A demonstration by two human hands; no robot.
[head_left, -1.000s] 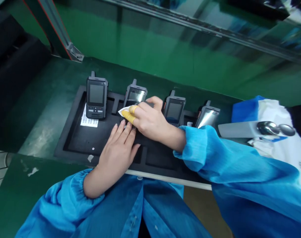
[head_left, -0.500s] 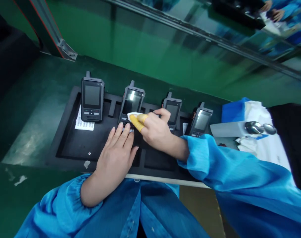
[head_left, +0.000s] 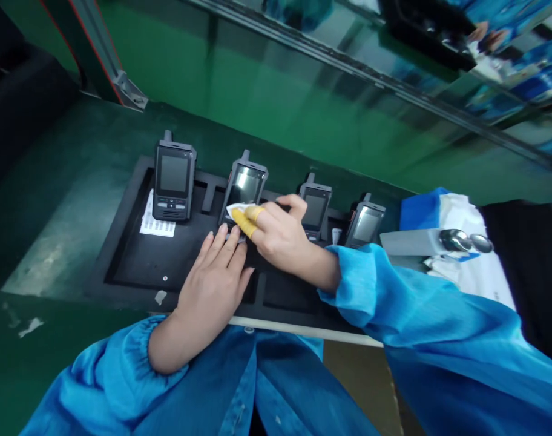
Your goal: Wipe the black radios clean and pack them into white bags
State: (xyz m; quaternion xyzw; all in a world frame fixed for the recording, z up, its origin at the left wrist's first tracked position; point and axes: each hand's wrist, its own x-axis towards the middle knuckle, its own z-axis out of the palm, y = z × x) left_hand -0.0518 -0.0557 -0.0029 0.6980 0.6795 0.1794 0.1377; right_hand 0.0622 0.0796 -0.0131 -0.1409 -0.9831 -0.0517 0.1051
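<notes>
Several black handheld radios stand in a black foam tray (head_left: 135,266). My left hand (head_left: 210,284) lies flat on the tray with fingers stretched out, its fingertips at the base of the second radio (head_left: 243,189). My right hand (head_left: 276,233), with yellow finger cots on two fingers, pinches a small white cloth (head_left: 235,210) against the lower part of that radio's screen. The first radio (head_left: 173,180) stands to the left over a white label sheet (head_left: 157,223). Two more radios (head_left: 316,204) (head_left: 365,223) stand to the right.
The tray sits on a green bench with a green back wall and a metal rail above. At the right are a blue box (head_left: 421,211) with white cloths, a grey metal tool (head_left: 434,242) and a dark item (head_left: 530,266). Bits of tape lie on the bench.
My right hand has slid the cloth down and back a little across the second radio's screen. My left hand stays flat at its base. The view has shifted slightly.
</notes>
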